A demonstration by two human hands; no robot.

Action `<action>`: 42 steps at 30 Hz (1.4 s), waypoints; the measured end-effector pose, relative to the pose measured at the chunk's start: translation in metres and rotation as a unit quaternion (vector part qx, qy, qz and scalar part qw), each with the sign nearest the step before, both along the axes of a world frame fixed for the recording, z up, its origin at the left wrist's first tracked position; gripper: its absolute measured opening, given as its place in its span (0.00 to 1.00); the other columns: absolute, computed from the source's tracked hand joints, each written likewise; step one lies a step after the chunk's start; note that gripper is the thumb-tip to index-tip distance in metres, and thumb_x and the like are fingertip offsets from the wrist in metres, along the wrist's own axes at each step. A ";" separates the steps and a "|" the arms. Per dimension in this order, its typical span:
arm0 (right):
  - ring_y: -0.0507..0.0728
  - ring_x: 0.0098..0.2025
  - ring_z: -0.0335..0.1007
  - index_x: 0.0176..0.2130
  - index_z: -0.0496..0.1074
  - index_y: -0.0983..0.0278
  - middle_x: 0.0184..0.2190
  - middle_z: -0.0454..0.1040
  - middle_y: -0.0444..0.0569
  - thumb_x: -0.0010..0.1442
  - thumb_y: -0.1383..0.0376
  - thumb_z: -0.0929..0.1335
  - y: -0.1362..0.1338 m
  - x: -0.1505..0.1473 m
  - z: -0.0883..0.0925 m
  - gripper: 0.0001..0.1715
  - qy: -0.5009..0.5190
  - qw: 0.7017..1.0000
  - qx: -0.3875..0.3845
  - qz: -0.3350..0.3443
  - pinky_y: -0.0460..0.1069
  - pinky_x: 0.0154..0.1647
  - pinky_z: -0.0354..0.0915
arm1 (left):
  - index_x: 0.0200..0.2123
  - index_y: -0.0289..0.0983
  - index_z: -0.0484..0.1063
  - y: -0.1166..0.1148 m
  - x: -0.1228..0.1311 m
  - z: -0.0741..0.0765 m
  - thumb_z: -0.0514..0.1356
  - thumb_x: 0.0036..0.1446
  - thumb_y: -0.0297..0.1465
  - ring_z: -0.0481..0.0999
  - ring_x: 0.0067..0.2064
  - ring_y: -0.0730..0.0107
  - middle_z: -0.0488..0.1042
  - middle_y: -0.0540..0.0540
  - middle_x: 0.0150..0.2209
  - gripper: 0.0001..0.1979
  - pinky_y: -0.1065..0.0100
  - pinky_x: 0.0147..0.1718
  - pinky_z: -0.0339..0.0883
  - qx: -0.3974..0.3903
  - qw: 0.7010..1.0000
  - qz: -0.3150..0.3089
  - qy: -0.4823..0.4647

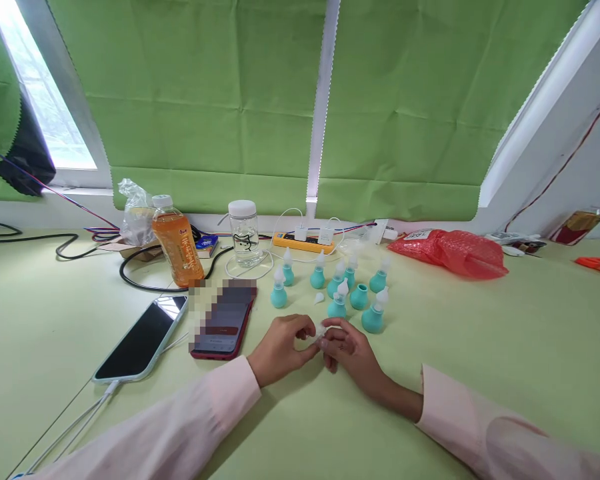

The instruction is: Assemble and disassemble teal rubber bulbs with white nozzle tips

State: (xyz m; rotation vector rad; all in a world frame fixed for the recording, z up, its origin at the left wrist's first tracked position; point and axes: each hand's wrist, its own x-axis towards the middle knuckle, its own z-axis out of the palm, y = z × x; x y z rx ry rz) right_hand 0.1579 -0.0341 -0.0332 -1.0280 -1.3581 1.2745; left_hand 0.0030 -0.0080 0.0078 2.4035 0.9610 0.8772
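Observation:
My left hand [284, 348] and my right hand [354, 353] meet over the table, both pinching a small translucent plastic piece [319, 331]. Fingers cover much of it, so its exact shape is hard to make out. Just beyond my fingertips stand several teal nasal aspirators [373, 319] with clear tops and pointed tips. Among them, one teal bulb [359, 297] stands with its mouth open and no top on it. A loose whitish tip [319, 298] lies on the tabletop beside the aspirators.
Left of my hands lie a red-cased phone [225, 323] and a white-cased phone [143, 340] with a cable. Behind stand an orange drink bottle [179, 247], a clear jar [245, 237] and a yellow power strip [303, 244]. Red bubble wrap [450, 252] lies at the back right.

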 end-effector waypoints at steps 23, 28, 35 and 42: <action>0.48 0.22 0.57 0.27 0.63 0.65 0.21 0.62 0.42 0.48 0.67 0.63 -0.007 0.011 0.004 0.03 -0.082 0.977 0.188 -0.066 0.43 0.20 0.58 | 0.35 0.34 0.66 0.063 0.051 -0.029 0.47 0.50 0.22 0.68 0.37 0.59 0.66 0.40 0.35 0.12 0.64 0.29 0.64 0.094 0.958 0.102 0.250; 0.50 0.24 0.60 0.27 0.65 0.63 0.22 0.64 0.43 0.45 0.69 0.67 -0.006 0.033 0.041 0.05 -0.100 0.899 0.385 -0.182 0.45 0.22 0.60 | 0.45 0.35 0.59 0.049 0.041 -0.021 0.46 0.51 0.25 0.70 0.34 0.64 0.67 0.43 0.35 0.15 0.67 0.29 0.63 0.084 0.966 0.106 0.219; 0.50 0.28 0.63 0.30 0.68 0.63 0.27 0.66 0.44 0.46 0.64 0.68 0.037 0.082 0.084 0.08 -0.025 0.852 0.386 -0.352 0.47 0.29 0.66 | 0.37 0.36 0.65 0.021 0.020 -0.015 0.51 0.46 0.24 0.69 0.30 0.71 0.66 0.45 0.34 0.12 0.72 0.28 0.63 0.010 0.988 0.048 0.144; 0.52 0.30 0.67 0.32 0.64 0.63 0.29 0.64 0.43 0.51 0.56 0.63 0.058 0.085 0.066 0.13 0.053 0.902 0.293 -0.313 0.52 0.28 0.70 | 0.39 0.37 0.66 0.023 -0.037 0.011 0.49 0.51 0.28 0.69 0.29 0.72 0.70 0.47 0.31 0.12 0.72 0.30 0.63 0.001 0.991 0.088 0.097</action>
